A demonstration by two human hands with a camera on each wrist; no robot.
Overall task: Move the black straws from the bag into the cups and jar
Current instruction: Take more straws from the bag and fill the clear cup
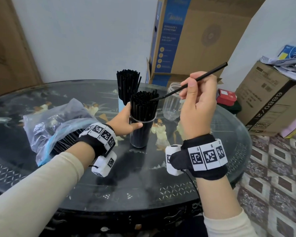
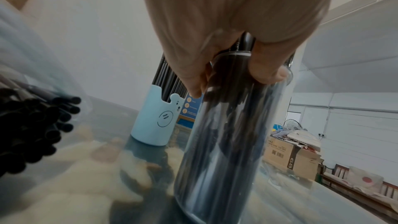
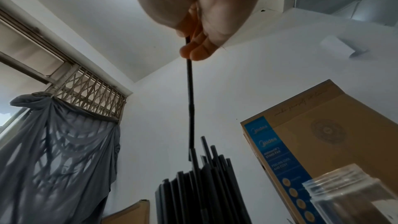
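Right hand (image 1: 197,106) pinches one straw (image 1: 210,72) mid-length — light, slippery, easily bent; left hand (image 1: 125,119) grips the packed cup (image 1: 141,134).

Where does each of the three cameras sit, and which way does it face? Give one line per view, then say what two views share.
Head: worn high, looks down at the table; both forearms show, left hand and right hand.
Left wrist: low by the table, looks along the left hand, whose grip is round the clear cup.
Right wrist: looks upward along the right hand pinching one straw.
Shared: both wrist views show the cup's straws; the head and right wrist show the empty jar.
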